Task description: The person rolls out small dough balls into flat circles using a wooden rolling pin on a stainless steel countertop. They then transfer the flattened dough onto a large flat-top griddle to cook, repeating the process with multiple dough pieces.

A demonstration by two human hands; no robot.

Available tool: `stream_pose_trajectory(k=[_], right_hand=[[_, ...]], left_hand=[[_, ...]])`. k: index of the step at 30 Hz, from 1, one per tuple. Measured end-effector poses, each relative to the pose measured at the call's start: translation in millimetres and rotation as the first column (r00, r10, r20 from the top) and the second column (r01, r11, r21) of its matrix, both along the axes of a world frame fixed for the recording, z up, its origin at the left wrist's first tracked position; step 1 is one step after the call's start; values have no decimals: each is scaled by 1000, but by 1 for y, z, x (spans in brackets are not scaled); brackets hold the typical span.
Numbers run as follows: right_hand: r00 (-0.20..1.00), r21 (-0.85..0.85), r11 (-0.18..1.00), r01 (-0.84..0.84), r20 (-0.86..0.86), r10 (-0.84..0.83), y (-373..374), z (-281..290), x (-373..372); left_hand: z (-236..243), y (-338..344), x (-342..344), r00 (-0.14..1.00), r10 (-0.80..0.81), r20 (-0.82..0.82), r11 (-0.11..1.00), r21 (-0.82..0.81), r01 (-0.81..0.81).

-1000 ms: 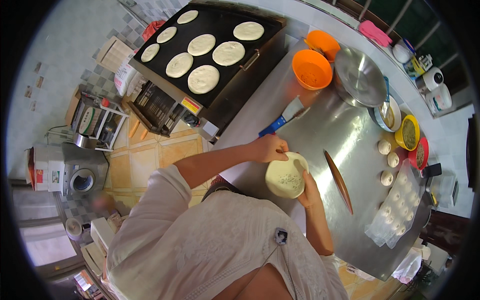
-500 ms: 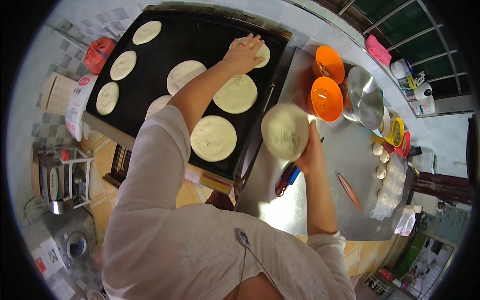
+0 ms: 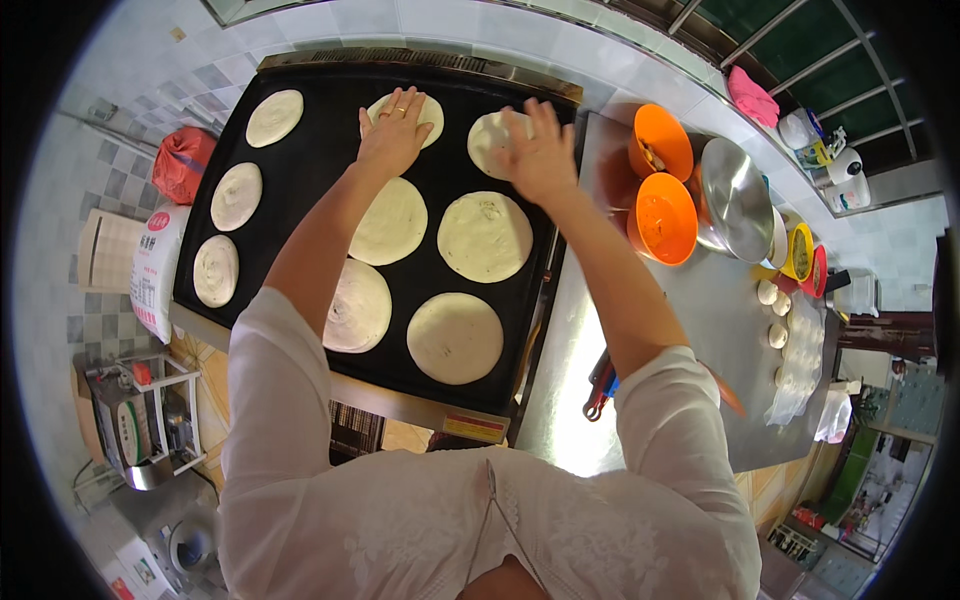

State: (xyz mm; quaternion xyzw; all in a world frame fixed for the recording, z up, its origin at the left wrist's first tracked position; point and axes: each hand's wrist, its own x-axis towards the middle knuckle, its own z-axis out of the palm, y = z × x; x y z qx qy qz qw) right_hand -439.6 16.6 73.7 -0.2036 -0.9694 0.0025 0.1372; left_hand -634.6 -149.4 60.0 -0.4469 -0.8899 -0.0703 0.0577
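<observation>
A round flat dough disc [image 3: 432,113] lies at the back middle of the black griddle [image 3: 320,130]. My left hand [image 3: 393,132] rests flat on it, fingers stretched. My right hand [image 3: 540,158], slightly blurred, spreads its fingers over the right edge of the back right dough disc [image 3: 486,142]; whether it touches is unclear. Nearer me lie larger discs: a middle one [image 3: 390,222], a right one [image 3: 485,237], a front right one [image 3: 455,338] and one partly behind my left forearm [image 3: 358,308]. Three smaller discs [image 3: 237,196] line the left side.
Right of the griddle, a steel counter [image 3: 690,310] bears two orange bowls [image 3: 665,220], a large steel bowl [image 3: 738,200], several dough balls [image 3: 778,335] and a plastic sheet [image 3: 800,360]. A reddish rolling pin [image 3: 728,392] is partly hidden by my right sleeve. A red bag [image 3: 183,165] stands left.
The dough disc my right hand held over the counter now lies on the griddle's back middle. My left hand shifted left onto it; my right hand moved from the counter to the back right disc.
</observation>
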Motion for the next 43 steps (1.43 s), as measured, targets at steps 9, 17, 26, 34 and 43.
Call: stream_pose_trajectory(k=[9,17,26,34,43], right_hand=[[930,-44,985,-170,325,175,16,24,45],[933,30,989,-145,338,127,47,21,26],[984,2,987,-163,70,163,52,43,76],[914,-36,923,-383,130,384,-58,35,119],[898,-128,919,-373,200,392,-67,18,120]], left_hand=[[19,35,59,936,-340,95,938,-33,344],[27,38,42,925,-349,149,930,-67,362],[39,-4,31,940,-338,48,940,-18,339],[38,-79,50,978,-195,73,973,-110,202],[18,-89,38,961,-250,116,945,-186,268]])
